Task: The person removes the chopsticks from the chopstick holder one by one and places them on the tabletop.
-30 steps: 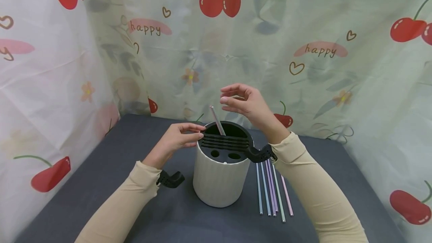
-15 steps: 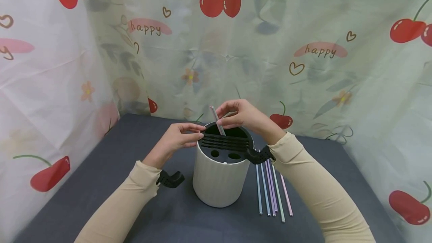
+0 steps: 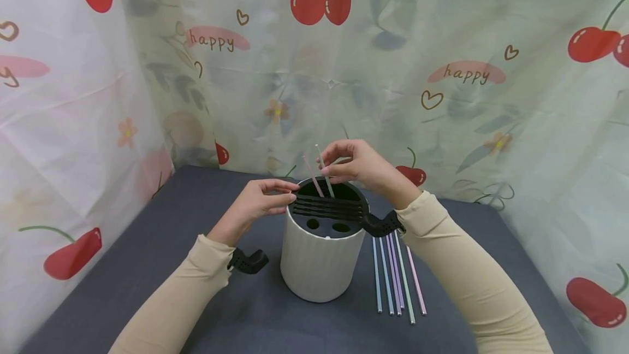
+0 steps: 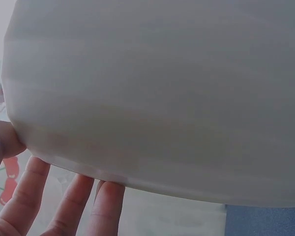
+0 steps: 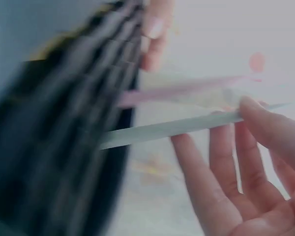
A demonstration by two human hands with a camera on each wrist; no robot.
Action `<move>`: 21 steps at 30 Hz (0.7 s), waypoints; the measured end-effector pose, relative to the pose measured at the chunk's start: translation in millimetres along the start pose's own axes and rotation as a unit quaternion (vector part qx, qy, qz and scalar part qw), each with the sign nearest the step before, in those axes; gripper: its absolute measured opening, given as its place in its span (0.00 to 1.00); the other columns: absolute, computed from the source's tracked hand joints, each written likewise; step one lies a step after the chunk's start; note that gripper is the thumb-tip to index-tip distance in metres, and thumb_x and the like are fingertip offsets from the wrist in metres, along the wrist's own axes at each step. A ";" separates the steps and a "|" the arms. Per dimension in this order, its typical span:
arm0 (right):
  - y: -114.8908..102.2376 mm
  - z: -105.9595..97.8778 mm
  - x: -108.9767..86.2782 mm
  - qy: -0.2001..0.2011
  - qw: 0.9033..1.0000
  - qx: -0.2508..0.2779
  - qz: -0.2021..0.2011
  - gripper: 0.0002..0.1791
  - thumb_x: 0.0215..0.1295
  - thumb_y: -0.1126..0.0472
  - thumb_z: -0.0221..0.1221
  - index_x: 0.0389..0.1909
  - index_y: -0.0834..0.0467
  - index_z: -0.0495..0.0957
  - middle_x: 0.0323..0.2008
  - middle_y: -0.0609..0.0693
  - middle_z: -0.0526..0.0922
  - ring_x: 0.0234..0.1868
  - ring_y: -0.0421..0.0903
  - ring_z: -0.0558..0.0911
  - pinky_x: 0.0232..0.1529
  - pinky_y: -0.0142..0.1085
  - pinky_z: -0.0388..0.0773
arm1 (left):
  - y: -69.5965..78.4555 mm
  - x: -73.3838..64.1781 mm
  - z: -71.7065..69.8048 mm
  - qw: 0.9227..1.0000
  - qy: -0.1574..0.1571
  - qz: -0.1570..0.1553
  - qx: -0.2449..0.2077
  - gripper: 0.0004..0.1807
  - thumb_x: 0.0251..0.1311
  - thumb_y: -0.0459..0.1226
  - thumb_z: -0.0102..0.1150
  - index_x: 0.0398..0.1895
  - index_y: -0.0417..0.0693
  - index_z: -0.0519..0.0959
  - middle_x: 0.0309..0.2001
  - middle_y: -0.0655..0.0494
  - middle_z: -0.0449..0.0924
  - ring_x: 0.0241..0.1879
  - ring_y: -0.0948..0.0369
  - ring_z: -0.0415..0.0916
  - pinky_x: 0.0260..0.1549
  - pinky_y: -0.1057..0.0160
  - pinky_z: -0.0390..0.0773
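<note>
In the middle stands a white round pen holder (image 3: 319, 266) with a black slotted top. My left hand (image 3: 253, 201) rests its fingertips on the holder's left rim; the left wrist view shows these fingers (image 4: 105, 211) fairly straight against the pale wall. Over the rear compartment my right hand (image 3: 361, 165) pinches a slim pale green stick (image 3: 326, 176), pencil-like, between thumb and fingers. Its lower end is hidden inside. Close to its left a similar pink stick (image 3: 312, 175) leans in the same compartment, untouched by the fingers in the right wrist view.
Right of the holder several slim shiny sticks (image 3: 400, 283) in blue, purple, green and pink lie on the dark grey tabletop (image 3: 236, 316). Two round holes (image 3: 313, 224) open in the front of the holder's top. Cherry-patterned curtains (image 3: 275, 81) hang around the table.
My right hand has come down to the compartment and taken hold of the green stick. That stick now stands apart from the pink one. My left hand has stayed at the rim.
</note>
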State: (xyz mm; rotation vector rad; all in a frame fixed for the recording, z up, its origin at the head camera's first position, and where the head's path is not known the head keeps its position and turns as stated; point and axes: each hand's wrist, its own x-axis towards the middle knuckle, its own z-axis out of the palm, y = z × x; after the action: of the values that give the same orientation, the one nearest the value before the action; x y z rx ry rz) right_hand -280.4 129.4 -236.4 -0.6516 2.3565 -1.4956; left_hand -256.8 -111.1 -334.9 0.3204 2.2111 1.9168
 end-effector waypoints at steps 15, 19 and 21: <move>-35.3 -107.3 -60.3 0.250 0.864 0.358 -0.249 0.16 0.57 0.79 0.62 0.47 0.65 0.80 0.37 0.54 0.80 0.33 0.48 0.84 0.33 0.41 0.86 | -1.3 -1.4 -0.2 1.000 0.007 -0.004 0.002 0.20 0.60 0.41 0.66 0.55 0.47 0.80 0.57 0.48 0.78 0.55 0.55 0.76 0.51 0.56 0.81; -6.2 -133.1 -70.3 0.308 0.861 0.357 -0.193 0.24 0.54 0.77 0.65 0.54 0.61 0.78 0.36 0.53 0.79 0.32 0.47 0.84 0.29 0.38 0.85 | -1.4 -1.3 0.2 1.000 0.007 -0.002 0.001 0.21 0.60 0.41 0.66 0.56 0.47 0.80 0.57 0.48 0.78 0.55 0.55 0.76 0.51 0.56 0.81; 18.1 -141.1 -71.8 0.316 0.876 0.335 -0.144 0.27 0.55 0.75 0.65 0.57 0.57 0.77 0.35 0.50 0.80 0.33 0.44 0.84 0.30 0.36 0.85 | -1.3 -1.4 0.6 1.000 0.005 0.000 -0.001 0.21 0.59 0.41 0.66 0.56 0.46 0.80 0.57 0.47 0.78 0.55 0.55 0.77 0.51 0.55 0.81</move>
State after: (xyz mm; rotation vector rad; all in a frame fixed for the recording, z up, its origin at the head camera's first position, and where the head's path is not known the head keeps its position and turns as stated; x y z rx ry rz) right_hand -287.1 282.5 -193.1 -0.3642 1.8990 -2.8140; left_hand -255.3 -111.2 -336.3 0.3103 2.2151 1.9244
